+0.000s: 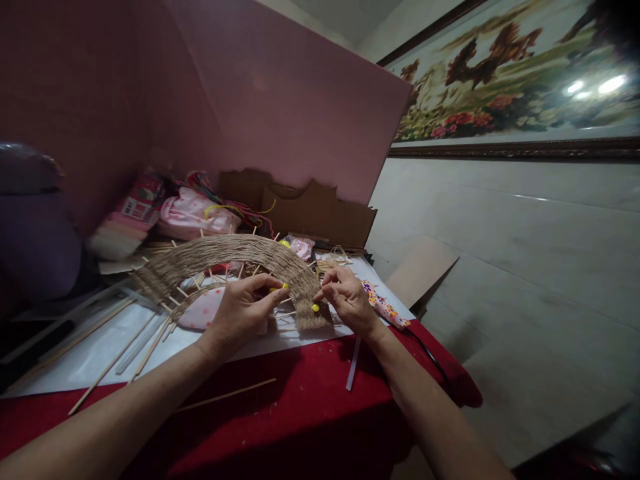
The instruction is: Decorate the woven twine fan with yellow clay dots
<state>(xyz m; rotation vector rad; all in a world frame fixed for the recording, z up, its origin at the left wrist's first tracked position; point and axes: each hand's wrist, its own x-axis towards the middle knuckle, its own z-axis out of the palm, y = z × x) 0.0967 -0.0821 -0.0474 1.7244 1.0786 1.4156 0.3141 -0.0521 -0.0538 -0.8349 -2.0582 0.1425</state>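
A woven arch of brown twine [240, 248] on thin wooden sticks curves across the table, its right end between my hands. My left hand [243, 307] is closed in a pinch on a small yellow piece [285, 287], by the arch's inner edge. Over the arch's right edge, the thumb and fingers of my right hand [345, 299] are drawn together. Just below those fingertips a small yellow ball [315, 308] shows against the twine; whether they grip it or something thinner is unclear. Under the arch lies a pink-dotted pale oval piece [203, 310], partly covered by my left hand.
A white sheet [65, 370] covers part of the red tablecloth [310, 373]. Loose sticks [113, 363] lie left; a translucent rod [353, 365] lies right. A flower-patterned object [387, 305] with a black cord sits beyond my right wrist. Cardboard [315, 210] and pink dotted cloth [193, 213] stand behind.
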